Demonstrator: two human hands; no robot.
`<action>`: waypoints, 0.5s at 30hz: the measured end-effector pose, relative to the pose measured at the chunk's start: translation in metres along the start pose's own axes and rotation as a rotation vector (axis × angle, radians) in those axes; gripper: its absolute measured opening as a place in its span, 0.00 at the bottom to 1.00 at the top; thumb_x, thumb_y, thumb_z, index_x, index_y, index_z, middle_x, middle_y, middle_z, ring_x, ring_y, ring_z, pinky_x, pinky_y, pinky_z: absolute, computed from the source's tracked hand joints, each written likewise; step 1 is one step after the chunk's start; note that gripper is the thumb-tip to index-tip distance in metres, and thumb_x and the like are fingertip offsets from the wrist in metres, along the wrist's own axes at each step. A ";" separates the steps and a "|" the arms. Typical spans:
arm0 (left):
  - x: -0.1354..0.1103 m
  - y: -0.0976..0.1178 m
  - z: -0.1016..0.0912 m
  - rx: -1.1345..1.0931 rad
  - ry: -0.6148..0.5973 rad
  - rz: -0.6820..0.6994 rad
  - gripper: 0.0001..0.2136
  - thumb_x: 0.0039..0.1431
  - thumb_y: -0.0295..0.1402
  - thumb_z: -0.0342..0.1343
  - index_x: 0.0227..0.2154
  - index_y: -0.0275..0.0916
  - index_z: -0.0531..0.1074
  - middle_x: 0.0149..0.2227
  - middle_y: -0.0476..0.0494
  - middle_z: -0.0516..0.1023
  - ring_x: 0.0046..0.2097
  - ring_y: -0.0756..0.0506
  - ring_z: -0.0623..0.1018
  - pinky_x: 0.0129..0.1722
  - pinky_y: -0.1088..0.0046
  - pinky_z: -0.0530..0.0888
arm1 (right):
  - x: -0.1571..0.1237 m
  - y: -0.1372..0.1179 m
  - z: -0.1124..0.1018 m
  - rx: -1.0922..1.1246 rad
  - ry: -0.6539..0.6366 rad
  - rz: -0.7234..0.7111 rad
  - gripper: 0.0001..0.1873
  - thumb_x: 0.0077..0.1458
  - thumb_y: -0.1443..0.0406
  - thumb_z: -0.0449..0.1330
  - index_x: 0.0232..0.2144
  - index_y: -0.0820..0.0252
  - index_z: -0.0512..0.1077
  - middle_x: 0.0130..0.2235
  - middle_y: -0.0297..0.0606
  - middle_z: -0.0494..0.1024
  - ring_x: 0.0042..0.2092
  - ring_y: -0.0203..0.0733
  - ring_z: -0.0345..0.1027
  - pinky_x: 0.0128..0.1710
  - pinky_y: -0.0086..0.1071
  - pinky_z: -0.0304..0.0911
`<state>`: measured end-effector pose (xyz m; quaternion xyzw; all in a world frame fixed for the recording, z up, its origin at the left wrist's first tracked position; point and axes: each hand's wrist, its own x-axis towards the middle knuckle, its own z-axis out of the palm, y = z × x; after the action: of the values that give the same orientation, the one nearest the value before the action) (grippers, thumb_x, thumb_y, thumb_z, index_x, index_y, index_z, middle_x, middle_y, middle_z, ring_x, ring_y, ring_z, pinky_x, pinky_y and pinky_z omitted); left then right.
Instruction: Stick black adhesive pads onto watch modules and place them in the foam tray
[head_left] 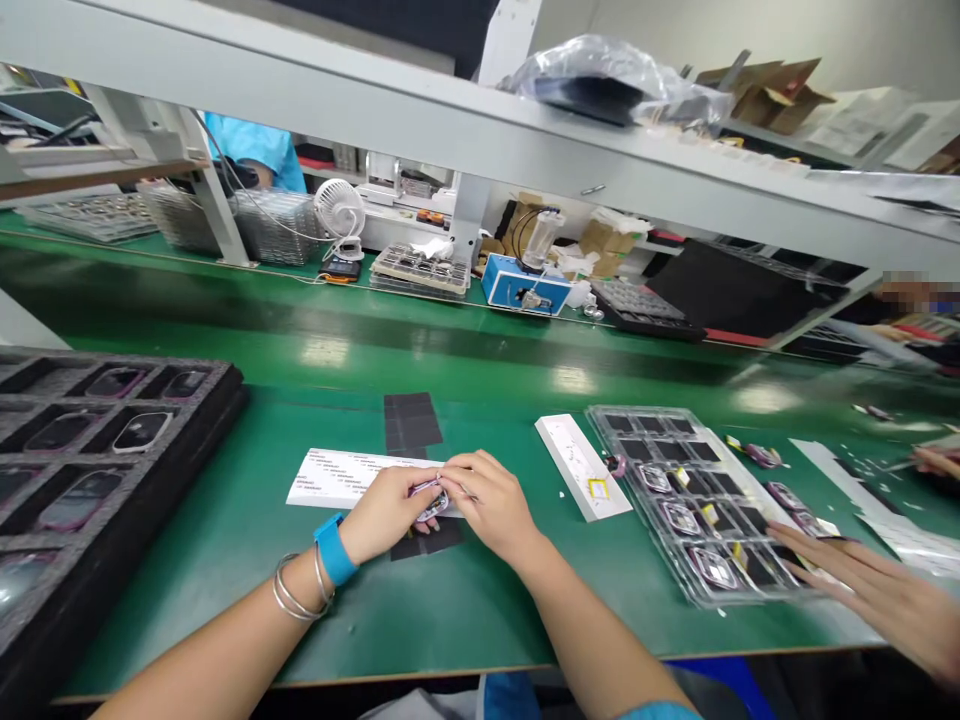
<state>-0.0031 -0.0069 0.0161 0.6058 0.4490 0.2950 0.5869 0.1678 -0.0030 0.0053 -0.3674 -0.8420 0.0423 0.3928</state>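
Green-topped workbench [487, 625] here, with a desk fan [340, 207] and a blue box-shaped machine [525, 287] along the back. Right in the middle, just above a printed white label sheet [330, 480], is a small purple-rimmed watch-like case [433, 506]. The left hand [382, 515] has it pinched between thumb and fingers, blue wristband [335, 550] and all. The right hand [495, 505] is up against its near side, fingertips bunched together, but honestly can't tell if they're gripping the case or some thin bit by it. One black sheet [412, 420] lies just beyond the label sheet. Black foam tray [225, 400] with similar cases sits off left; over right there's a white block [574, 465] beside a clear plastic tray [660, 545], plus a co-worker's hand [874, 590] at that tray's edge.
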 end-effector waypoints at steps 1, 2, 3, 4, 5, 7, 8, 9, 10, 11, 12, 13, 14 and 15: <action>0.000 0.000 0.001 0.021 0.003 0.002 0.17 0.56 0.37 0.50 0.44 0.35 0.74 0.24 0.46 0.76 0.24 0.48 0.76 0.25 0.73 0.74 | 0.000 -0.001 0.001 -0.015 -0.002 0.002 0.08 0.58 0.69 0.54 0.35 0.58 0.74 0.35 0.38 0.77 0.36 0.37 0.67 0.35 0.30 0.66; 0.000 -0.001 0.001 0.031 0.006 0.004 0.17 0.56 0.37 0.49 0.44 0.35 0.74 0.25 0.46 0.76 0.24 0.47 0.76 0.25 0.72 0.74 | 0.000 -0.001 0.001 -0.025 0.001 0.005 0.08 0.58 0.69 0.54 0.34 0.59 0.74 0.35 0.38 0.77 0.36 0.37 0.67 0.35 0.30 0.66; 0.000 -0.001 0.002 0.033 0.011 0.006 0.17 0.56 0.37 0.49 0.44 0.36 0.74 0.26 0.46 0.76 0.25 0.47 0.76 0.26 0.72 0.74 | 0.000 -0.002 0.002 -0.031 0.006 0.008 0.08 0.58 0.69 0.54 0.34 0.59 0.74 0.35 0.38 0.77 0.36 0.37 0.67 0.36 0.30 0.66; 0.000 -0.002 0.003 0.034 0.017 0.010 0.17 0.56 0.37 0.49 0.45 0.36 0.74 0.27 0.46 0.76 0.26 0.47 0.76 0.27 0.71 0.75 | 0.000 -0.002 0.003 -0.035 0.012 0.012 0.08 0.57 0.69 0.54 0.34 0.59 0.74 0.35 0.38 0.77 0.36 0.37 0.67 0.36 0.30 0.66; 0.000 -0.003 0.003 0.035 0.023 0.014 0.17 0.56 0.37 0.49 0.45 0.36 0.74 0.27 0.46 0.76 0.26 0.47 0.76 0.28 0.71 0.75 | 0.000 -0.003 0.004 -0.038 0.018 0.014 0.08 0.57 0.69 0.54 0.33 0.59 0.74 0.35 0.38 0.76 0.36 0.37 0.67 0.36 0.30 0.66; 0.001 -0.003 0.004 0.038 0.029 0.019 0.17 0.56 0.37 0.49 0.44 0.37 0.74 0.27 0.46 0.76 0.27 0.46 0.76 0.28 0.70 0.75 | 0.000 -0.003 0.006 -0.050 0.026 0.016 0.08 0.57 0.70 0.54 0.32 0.59 0.73 0.34 0.38 0.76 0.35 0.37 0.67 0.36 0.29 0.65; 0.001 -0.003 0.004 0.034 0.030 0.019 0.17 0.56 0.37 0.49 0.44 0.37 0.74 0.26 0.46 0.76 0.27 0.46 0.77 0.28 0.70 0.75 | -0.001 -0.003 0.006 -0.061 0.028 0.017 0.08 0.56 0.70 0.54 0.32 0.59 0.73 0.34 0.37 0.76 0.35 0.37 0.67 0.36 0.29 0.65; 0.001 -0.003 0.005 0.030 0.031 0.016 0.17 0.56 0.37 0.49 0.44 0.37 0.74 0.26 0.46 0.76 0.27 0.46 0.77 0.28 0.70 0.75 | -0.001 -0.003 0.007 -0.076 0.027 0.018 0.08 0.56 0.71 0.54 0.31 0.59 0.73 0.34 0.37 0.76 0.35 0.37 0.67 0.36 0.29 0.65; 0.001 -0.003 0.005 0.026 0.033 0.013 0.17 0.56 0.37 0.49 0.44 0.37 0.75 0.26 0.46 0.76 0.27 0.46 0.77 0.28 0.71 0.75 | -0.001 -0.003 0.008 -0.092 0.024 0.021 0.08 0.55 0.71 0.54 0.31 0.59 0.73 0.34 0.37 0.76 0.35 0.37 0.67 0.36 0.29 0.65; 0.001 -0.003 0.005 0.022 0.034 0.006 0.17 0.56 0.37 0.50 0.44 0.37 0.75 0.26 0.46 0.76 0.28 0.46 0.77 0.28 0.71 0.75 | -0.001 -0.003 0.009 -0.108 0.016 0.025 0.08 0.55 0.71 0.53 0.30 0.59 0.72 0.34 0.37 0.76 0.35 0.37 0.67 0.36 0.29 0.65; 0.001 -0.002 0.005 0.017 0.037 -0.003 0.17 0.55 0.37 0.50 0.44 0.36 0.75 0.26 0.46 0.77 0.28 0.46 0.77 0.28 0.71 0.75 | -0.002 -0.003 0.010 -0.119 0.006 0.030 0.08 0.55 0.71 0.53 0.31 0.59 0.72 0.34 0.37 0.76 0.36 0.37 0.67 0.37 0.29 0.64; 0.001 -0.002 0.005 0.014 0.041 -0.016 0.17 0.55 0.38 0.51 0.44 0.36 0.75 0.27 0.46 0.77 0.28 0.45 0.77 0.28 0.71 0.75 | -0.002 -0.003 0.011 -0.121 -0.007 0.035 0.08 0.56 0.71 0.53 0.31 0.59 0.72 0.34 0.38 0.76 0.37 0.37 0.67 0.37 0.29 0.64; 0.001 -0.002 0.004 0.010 0.041 -0.031 0.18 0.54 0.39 0.52 0.44 0.36 0.75 0.27 0.45 0.78 0.28 0.45 0.77 0.27 0.71 0.75 | -0.002 -0.003 0.012 -0.112 -0.021 0.042 0.08 0.56 0.70 0.52 0.32 0.59 0.71 0.35 0.38 0.76 0.38 0.38 0.67 0.38 0.29 0.64; 0.001 -0.001 0.003 0.004 0.039 -0.050 0.19 0.53 0.40 0.53 0.45 0.35 0.74 0.28 0.45 0.78 0.28 0.45 0.77 0.27 0.71 0.75 | -0.002 -0.002 0.011 -0.090 -0.035 0.051 0.08 0.57 0.69 0.51 0.33 0.59 0.71 0.36 0.38 0.76 0.39 0.38 0.68 0.39 0.28 0.64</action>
<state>0.0000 -0.0073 0.0143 0.5895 0.4759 0.2911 0.5841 0.1597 -0.0030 -0.0026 -0.4054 -0.8402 0.0208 0.3597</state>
